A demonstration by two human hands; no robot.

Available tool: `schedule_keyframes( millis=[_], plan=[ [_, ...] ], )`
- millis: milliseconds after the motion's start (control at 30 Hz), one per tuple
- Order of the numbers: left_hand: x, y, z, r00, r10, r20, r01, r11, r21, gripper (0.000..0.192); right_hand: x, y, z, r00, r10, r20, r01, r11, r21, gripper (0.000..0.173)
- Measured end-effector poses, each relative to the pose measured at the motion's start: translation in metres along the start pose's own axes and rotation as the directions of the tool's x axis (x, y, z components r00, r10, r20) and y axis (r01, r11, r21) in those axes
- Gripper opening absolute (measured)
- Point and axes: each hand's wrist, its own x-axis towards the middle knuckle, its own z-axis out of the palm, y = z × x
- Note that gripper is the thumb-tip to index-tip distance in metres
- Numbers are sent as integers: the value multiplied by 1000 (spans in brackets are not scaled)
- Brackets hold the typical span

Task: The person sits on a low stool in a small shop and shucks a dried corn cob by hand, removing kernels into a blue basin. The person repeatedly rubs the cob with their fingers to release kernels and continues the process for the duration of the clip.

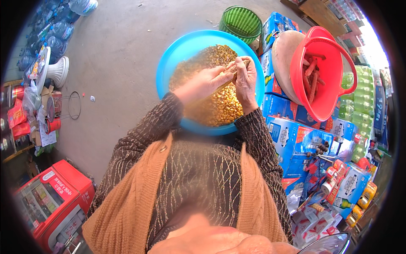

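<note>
A corn cob (234, 71) is held between my two hands above a round blue plastic basin (163, 74). My left hand (206, 82) grips its lower end, partly blurred by haze on the lens. Around the upper end, my right hand (246, 77) is closed with the thumb pressed along the cob. Loose yellow corn kernels (223, 109) form a heap in the basin beneath both hands. Fingers cover much of the cob, so how many kernels are left on it cannot be seen.
To the right, a red plastic basket (330, 92) holds several bare cobs (312, 76), beside a round pale board (287, 60) and stacked blue cartons (295, 139). A green basket (240, 23) stands beyond the basin. Water bottles (62, 30) and a red cabinet (63, 187) are leftward.
</note>
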Motion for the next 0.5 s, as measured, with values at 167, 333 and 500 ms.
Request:
schedule_keyframes(
  millis=[167, 333, 500],
  plan=[
    [2, -4, 6, 996, -88, 31, 89, 996, -18, 53, 0, 31, -10, 976, -164, -143, 136, 972, -191, 12],
    [7, -10, 6, 983, -175, 63, 169, 982, 89, 44, 2, 38, -19, 981, -113, -156, 79, 975, -209, 15],
    [12, -19, 5, 981, -173, 90, 153, 968, 201, 43, 2, 38, -20, 985, -54, -166, 36, 993, -114, 17]
  ],
)
